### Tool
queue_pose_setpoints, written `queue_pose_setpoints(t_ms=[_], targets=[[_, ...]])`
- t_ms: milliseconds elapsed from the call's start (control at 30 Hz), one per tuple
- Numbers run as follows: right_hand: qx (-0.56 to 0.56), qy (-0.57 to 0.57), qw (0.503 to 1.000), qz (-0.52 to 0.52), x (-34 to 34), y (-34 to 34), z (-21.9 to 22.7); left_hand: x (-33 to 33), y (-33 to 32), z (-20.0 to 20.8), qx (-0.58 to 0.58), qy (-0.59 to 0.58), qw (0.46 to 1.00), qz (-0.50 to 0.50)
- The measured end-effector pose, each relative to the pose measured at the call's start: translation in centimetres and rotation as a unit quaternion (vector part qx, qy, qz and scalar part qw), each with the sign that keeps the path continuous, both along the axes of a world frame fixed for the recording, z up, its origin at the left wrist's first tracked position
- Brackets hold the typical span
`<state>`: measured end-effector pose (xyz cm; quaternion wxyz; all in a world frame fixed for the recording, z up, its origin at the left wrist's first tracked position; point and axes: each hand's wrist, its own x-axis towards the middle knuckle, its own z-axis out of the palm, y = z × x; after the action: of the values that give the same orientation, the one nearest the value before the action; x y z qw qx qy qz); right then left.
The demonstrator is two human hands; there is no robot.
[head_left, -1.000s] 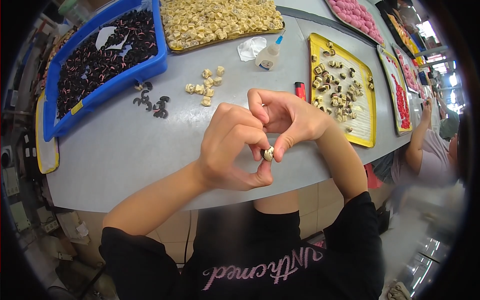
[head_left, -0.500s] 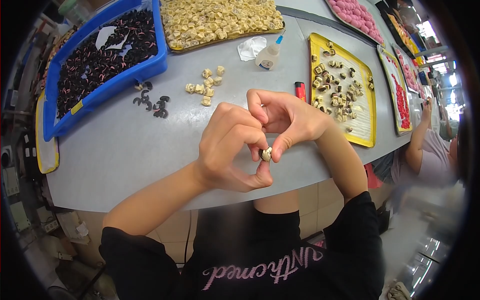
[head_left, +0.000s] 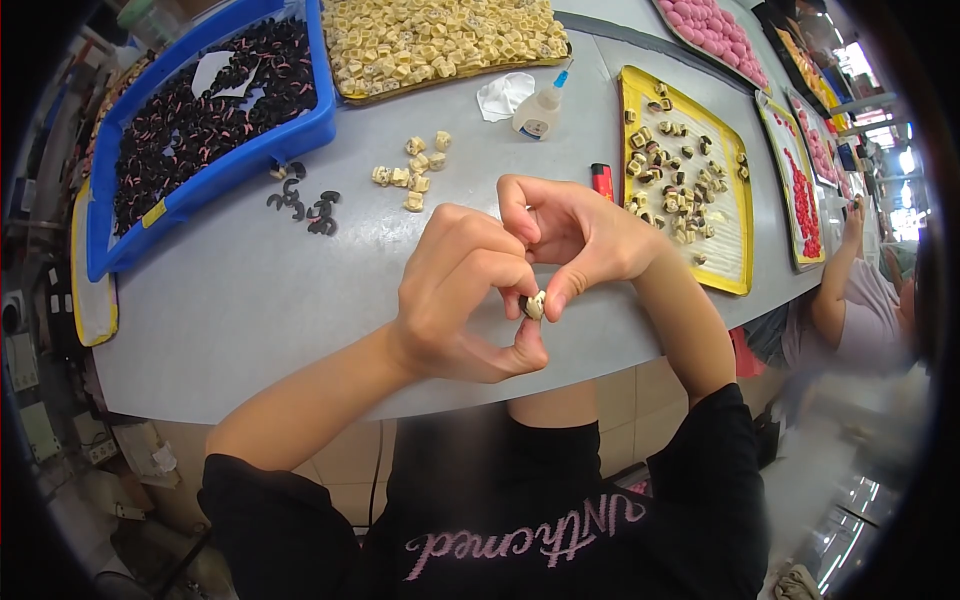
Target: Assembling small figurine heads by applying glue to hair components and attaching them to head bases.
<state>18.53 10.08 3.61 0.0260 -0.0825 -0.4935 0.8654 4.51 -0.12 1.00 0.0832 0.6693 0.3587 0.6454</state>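
Over the near middle of the grey table, my left hand (head_left: 455, 290) and my right hand (head_left: 595, 240) meet around one small cream piece (head_left: 537, 305) with a dark part on its left side. The left fingers and thumb pinch it, while the right thumb and a finger press against its right side. Part of the piece is hidden by my fingertips. Beyond the left hand lie several loose cream pieces (head_left: 418, 165) and a small group of black curved pieces (head_left: 322, 213).
A blue bin (head_left: 320, 125) of black curved pieces stands left, beside a tray of cream pieces (head_left: 440, 45). A needle-tipped glue bottle (head_left: 536, 114), white tissue (head_left: 504, 95) and red lighter (head_left: 601, 181) lie ahead. Cream-and-dark pieces fill a yellow tray (head_left: 738, 270) rightward; another person (head_left: 850, 290) sits beyond.
Hardly anything differs. The hands and the pinched piece have shifted very slightly to the right and up, with the grip unchanged.
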Motion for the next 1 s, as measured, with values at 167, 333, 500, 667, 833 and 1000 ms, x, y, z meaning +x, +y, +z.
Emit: queue_pose_setpoints(t_ms=[167, 333, 500, 667, 833, 1000], targets=[[0.009, 0.004, 1.0, 0.0, -0.1, 0.1, 0.0, 0.0, 0.0, 0.0, -0.001, 0.002, 1.0, 0.006], [-0.021, 0.001, 1.0, -0.016, -0.1, 0.2, -0.3, -0.3, 0.3, -0.2, -0.013, 0.014, 1.0, 0.002], [-0.048, 0.025, 0.995, -0.08, -0.6, 0.0, -1.1, -0.5, 0.7, -0.7, -0.054, -0.025, 0.998, 0.025], [-0.047, 0.026, 0.989, -0.141, -1.1, -0.1, -2.0, -1.1, 1.1, -1.2, -0.079, -0.03, 0.996, 0.005], [-0.075, 0.034, 0.985, -0.151, -1.3, -0.2, -2.1, -1.2, 1.2, -1.5, -0.096, -0.034, 0.995, -0.02], [-0.059, 0.025, 0.984, -0.165, -1.3, -0.3, -2.0, -1.2, 1.2, -1.1, -0.115, -0.051, 0.992, 0.021]])
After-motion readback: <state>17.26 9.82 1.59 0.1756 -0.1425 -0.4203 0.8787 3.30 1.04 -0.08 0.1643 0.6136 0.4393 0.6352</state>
